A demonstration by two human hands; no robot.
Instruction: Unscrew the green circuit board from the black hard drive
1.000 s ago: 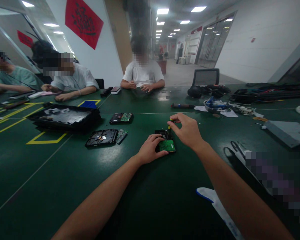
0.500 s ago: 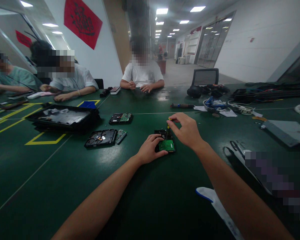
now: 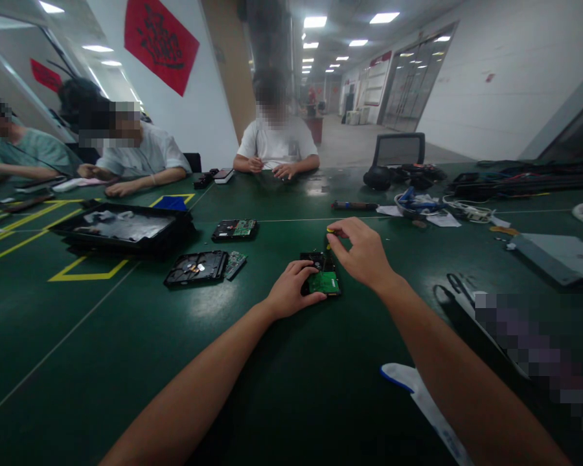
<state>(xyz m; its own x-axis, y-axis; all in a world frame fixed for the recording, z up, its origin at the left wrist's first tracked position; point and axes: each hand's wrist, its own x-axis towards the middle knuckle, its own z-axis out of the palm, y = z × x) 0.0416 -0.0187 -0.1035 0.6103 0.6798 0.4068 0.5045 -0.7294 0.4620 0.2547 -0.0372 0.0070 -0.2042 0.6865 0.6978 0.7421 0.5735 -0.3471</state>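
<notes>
A black hard drive (image 3: 321, 275) with a green circuit board on top lies on the green table (image 3: 282, 375) in front of me. My left hand (image 3: 289, 291) grips its left side, fingers curled over the edge. My right hand (image 3: 362, 252) pinches a small screwdriver with a yellow cap (image 3: 330, 230), held upright over the far end of the drive.
Two more drives (image 3: 197, 266) (image 3: 235, 228) lie to the left, beside a black tray (image 3: 121, 226). Cables, a bowl (image 3: 415, 206) and a grey metal plate (image 3: 558, 255) crowd the right. Three people sit at the far and left sides. A white-and-blue object (image 3: 418, 388) lies near me.
My right hand has shifted slightly up and left at the screwdriver top, its fingers turning. The left hand and the drive have stayed put.
</notes>
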